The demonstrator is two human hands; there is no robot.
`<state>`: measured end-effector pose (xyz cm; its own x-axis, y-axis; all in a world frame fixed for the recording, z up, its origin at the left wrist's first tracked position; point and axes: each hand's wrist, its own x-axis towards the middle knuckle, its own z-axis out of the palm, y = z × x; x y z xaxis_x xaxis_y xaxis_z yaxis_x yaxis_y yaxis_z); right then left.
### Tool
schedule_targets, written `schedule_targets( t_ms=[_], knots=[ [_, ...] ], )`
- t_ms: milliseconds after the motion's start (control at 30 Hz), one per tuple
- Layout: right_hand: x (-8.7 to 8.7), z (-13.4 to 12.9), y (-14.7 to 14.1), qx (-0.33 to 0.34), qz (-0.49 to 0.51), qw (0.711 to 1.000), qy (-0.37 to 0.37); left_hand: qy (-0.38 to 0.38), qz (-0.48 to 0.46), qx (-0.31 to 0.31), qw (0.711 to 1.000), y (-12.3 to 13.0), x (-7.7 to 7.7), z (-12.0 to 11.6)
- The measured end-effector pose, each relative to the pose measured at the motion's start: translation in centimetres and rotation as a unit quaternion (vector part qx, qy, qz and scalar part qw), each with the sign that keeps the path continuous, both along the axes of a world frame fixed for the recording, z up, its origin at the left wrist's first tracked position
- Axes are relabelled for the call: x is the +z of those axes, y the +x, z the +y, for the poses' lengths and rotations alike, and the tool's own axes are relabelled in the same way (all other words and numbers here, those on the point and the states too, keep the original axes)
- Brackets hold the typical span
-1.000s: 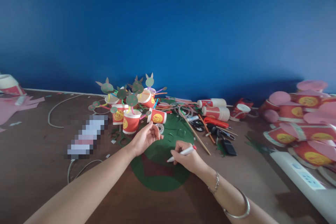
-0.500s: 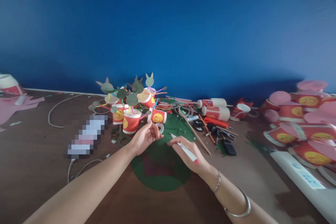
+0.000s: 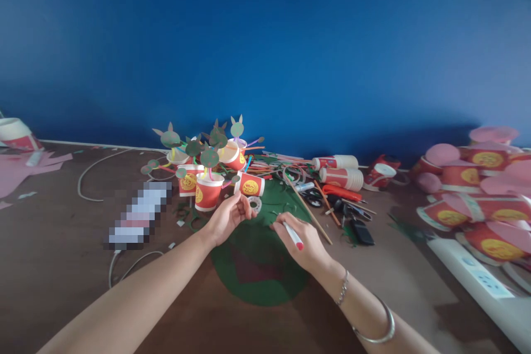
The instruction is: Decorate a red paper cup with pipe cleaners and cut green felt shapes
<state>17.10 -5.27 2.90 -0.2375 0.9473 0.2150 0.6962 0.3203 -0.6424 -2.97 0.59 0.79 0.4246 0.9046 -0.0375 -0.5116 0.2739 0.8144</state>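
Note:
My right hand point(image 3: 301, 238) is closed round a white marker pen point(image 3: 294, 235) with a red end. The red end points back toward me, and the pen's tip is hidden by the fingers. Beneath both hands lies a large green paper sheet point(image 3: 274, 287) with a dark reddish patch. My left hand point(image 3: 232, 217) hovers at the sheet's left side, fingers loosely curled and thumb apart, with nothing visible in them. Just past its fingertips are a tape roll point(image 3: 258, 204) and a red paper cup point(image 3: 250, 184) lying on its side.
Paper cups point(image 3: 208, 193) with green rabbit-head cutouts on straws stand at back left. Behind the sheet are straws, a wooden stick point(image 3: 309, 211), stacked cups point(image 3: 342, 178) and scissors point(image 3: 313, 197). A power strip point(image 3: 477, 271) is at right, a blurred-out phone point(image 3: 139, 215) at left.
My right hand has turned the marker pen more upright and shifted slightly right. The green sheet has slid a little to the right. My left hand has hardly moved.

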Motion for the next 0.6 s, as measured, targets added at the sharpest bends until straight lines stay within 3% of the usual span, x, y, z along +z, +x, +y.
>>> schedule_targets(
  t_ms=[200,300,400,600],
  knots=[
    [-0.8,-0.3,0.0,0.053,0.137,0.988,-0.038,0.008,0.028,-0.010,1.000,0.2,0.0,0.1],
    [-1.2,-0.4,-0.6,0.075,0.170,0.976,-0.114,0.012,0.018,-0.011,1.000,0.3,-0.1,0.2],
    [-1.5,-0.3,-1.2,0.050,0.195,0.964,-0.176,0.007,0.013,-0.011,1.000,0.3,-0.1,0.1],
    [-1.6,-0.4,-1.4,0.019,0.157,0.975,-0.157,0.002,0.008,-0.012,1.000,0.3,-0.1,0.2]
  ],
)
